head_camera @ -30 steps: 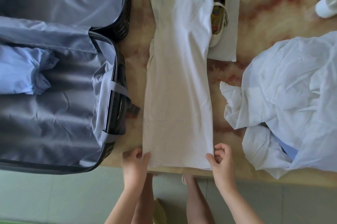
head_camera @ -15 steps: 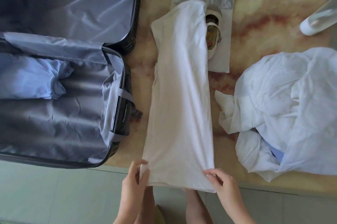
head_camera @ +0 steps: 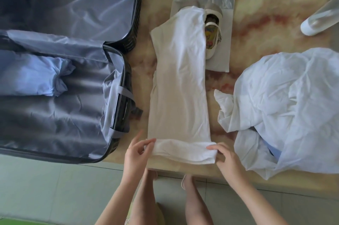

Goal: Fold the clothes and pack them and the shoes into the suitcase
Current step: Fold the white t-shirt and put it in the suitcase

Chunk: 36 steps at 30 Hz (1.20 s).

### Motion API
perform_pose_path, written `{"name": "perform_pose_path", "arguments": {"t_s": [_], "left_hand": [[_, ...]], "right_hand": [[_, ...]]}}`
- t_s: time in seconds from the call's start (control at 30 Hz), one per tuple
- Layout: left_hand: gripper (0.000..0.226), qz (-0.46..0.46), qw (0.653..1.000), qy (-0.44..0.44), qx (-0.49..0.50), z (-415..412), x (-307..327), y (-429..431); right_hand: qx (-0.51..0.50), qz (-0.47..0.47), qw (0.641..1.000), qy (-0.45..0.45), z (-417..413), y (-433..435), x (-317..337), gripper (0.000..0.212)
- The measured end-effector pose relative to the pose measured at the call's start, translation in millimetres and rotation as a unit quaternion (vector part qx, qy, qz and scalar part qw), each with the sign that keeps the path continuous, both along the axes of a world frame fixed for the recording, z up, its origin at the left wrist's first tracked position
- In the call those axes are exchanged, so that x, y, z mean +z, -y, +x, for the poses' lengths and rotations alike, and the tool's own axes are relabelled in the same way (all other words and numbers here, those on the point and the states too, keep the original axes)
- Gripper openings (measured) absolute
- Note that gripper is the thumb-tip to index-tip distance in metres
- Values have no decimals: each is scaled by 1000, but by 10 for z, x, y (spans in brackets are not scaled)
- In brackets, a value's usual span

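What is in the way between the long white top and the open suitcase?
Nothing lies on the table between the white top and the suitcase. Only its raised side wall must be cleared. Inside, a blue garment fills one part.

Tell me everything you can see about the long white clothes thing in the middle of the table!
The garment is off-white, soft-looking fabric. It is folded into one long narrow strip and lies flat on the table, running away from the person. Its near end is turned over into a small roll. The left hand and right hand pinch that roll's two ends. Its far end, lightly creased, covers part of a shoe.
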<state>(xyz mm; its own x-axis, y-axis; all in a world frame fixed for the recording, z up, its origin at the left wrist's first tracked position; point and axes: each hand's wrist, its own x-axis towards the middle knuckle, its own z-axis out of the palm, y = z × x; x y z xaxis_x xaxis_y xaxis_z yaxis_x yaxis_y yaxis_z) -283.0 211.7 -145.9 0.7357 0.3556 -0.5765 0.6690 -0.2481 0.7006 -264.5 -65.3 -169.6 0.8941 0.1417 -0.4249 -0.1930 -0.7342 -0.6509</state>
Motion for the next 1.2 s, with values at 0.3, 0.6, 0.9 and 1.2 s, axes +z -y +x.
{"name": "perform_pose_path", "arguments": {"t_s": [0.3,0.6,0.9,1.2], "left_hand": [[49,-98,995,-14,-16,204,49,-96],[30,5,998,51,-41,519,-9,-131],[27,127,988,77,36,1307,-82,-17],[41,100,993,-19,61,1913,-614,58]], "right_hand": [[-131,58,990,-9,351,-69,102,18],[-141,164,976,-32,747,-100,181,30],[-178,126,976,27,1651,-349,58,34],[-200,22,978,-48,2134,-464,-576,32]]}}
